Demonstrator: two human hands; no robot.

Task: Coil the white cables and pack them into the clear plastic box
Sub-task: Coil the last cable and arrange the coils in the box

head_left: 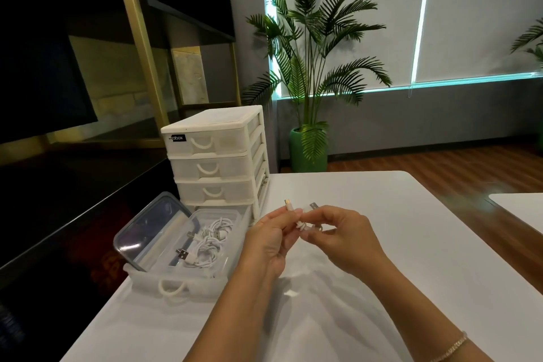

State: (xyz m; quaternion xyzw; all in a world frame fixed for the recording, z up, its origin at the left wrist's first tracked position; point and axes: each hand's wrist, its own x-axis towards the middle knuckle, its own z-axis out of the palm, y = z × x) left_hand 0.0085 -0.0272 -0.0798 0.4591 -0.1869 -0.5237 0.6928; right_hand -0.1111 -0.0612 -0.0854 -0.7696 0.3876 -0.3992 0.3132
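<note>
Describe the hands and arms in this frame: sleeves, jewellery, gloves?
Both forearms are bare: no sleeves in view. Left hand and right hand wear no gloves, and no rings show. The right wrist carries a thin, pale chain bracelet. No watch is visible.

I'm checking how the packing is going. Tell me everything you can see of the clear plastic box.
The clear plastic box is a shallow, rectangular container of frosted see-through plastic. It sits open on the white table's left edge, in front of the white drawer unit. Its lid, clear with a dark blue rim, leans tilted inside along the left side. Several coiled white cables with USB plugs lie inside. A white loop handle shows at its near end. Neither hand touches it.
</note>
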